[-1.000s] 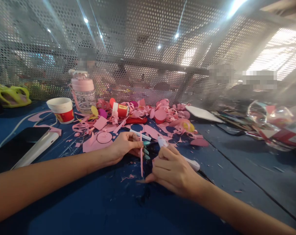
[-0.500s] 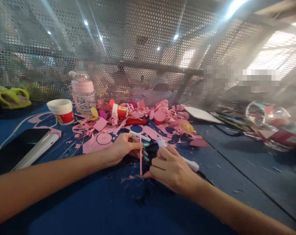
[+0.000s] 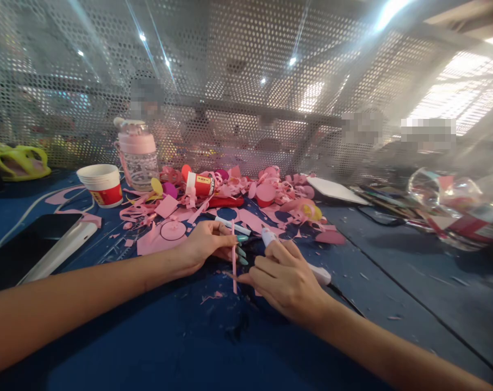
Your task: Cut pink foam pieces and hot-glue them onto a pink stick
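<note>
Between the thumb and fingers of my left hand [image 3: 207, 244], a narrow pink paper strip [image 3: 235, 266] stands nearly upright; it may be a wider piece seen edge-on. My right hand [image 3: 289, 279] is closed around a white glue gun [image 3: 320, 274], whose nozzle points up and left and whose black cord trails to the right. An outstretched finger of the right hand reaches the lower part of the strip. A white marker-like pen [image 3: 240, 229] lies just behind the left hand. Pink paper with a round outline [image 3: 173, 231] lies left of that hand.
A heap of pink paper scraps [image 3: 266, 193] spreads across the back of the blue table [image 3: 148, 347]. Paper cups [image 3: 103, 184], a pink-lidded bottle [image 3: 138, 155] and a dark phone-like device [image 3: 34, 244] stand or lie left. Clear plastic containers [image 3: 470, 217] are at right, before a perforated metal screen [image 3: 238, 70].
My right hand's outstretched finger has moved up slightly from the strip's bottom end. The left hand keeps its pinch, nearly still.
</note>
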Motion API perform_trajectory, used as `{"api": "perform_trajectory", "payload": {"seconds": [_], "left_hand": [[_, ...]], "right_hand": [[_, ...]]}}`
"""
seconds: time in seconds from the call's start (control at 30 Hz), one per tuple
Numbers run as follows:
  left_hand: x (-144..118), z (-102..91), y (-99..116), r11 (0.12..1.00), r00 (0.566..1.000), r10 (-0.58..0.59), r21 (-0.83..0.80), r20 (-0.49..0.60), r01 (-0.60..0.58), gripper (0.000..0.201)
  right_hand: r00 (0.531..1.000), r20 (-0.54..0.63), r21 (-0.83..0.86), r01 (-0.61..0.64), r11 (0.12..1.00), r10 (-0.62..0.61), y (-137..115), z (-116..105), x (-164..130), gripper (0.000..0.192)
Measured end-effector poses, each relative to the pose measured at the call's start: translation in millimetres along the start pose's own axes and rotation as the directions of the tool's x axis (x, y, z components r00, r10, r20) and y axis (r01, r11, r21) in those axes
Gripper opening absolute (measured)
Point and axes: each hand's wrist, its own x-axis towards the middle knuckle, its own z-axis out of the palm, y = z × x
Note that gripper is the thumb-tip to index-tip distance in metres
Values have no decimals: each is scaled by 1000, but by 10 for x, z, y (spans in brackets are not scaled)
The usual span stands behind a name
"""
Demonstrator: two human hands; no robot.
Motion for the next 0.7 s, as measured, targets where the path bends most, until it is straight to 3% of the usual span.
{"api": "perform_trajectory", "payload": {"seconds": [0.17, 0.27, 0.4, 0.5, 0.6, 0.7], "left_hand": [[-9, -9, 7, 1000, 1000, 2, -20, 5, -2, 20], [-12, -15, 6, 999, 1000, 1, -37, -1, -1, 20], [-2, -22, -5, 999, 1000, 3, -46, 9, -2, 23], [6, -24, -11, 998, 1000, 9, -58, 25, -7, 26], [5, -24, -12, 998, 999, 8, -65, 33, -6, 29], [-4, -25, -7, 998, 999, 5, -60, 35, -3, 30]], "right_hand": [[991, 99, 91, 86, 992, -95, -15, -38, -11, 29], [989, 87, 123, 109, 986, -120, -22, -59, -18, 28], [999, -37, 67, -20, 998, 22, -13, -57, -24, 32], [994, -53, -40, -103, 994, 101, -9, -25, -19, 35], [996, -27, -88, -89, 992, 87, -9, 8, -7, 35], [999, 9, -29, -33, 999, 33, -4, 9, 3, 33]]}}
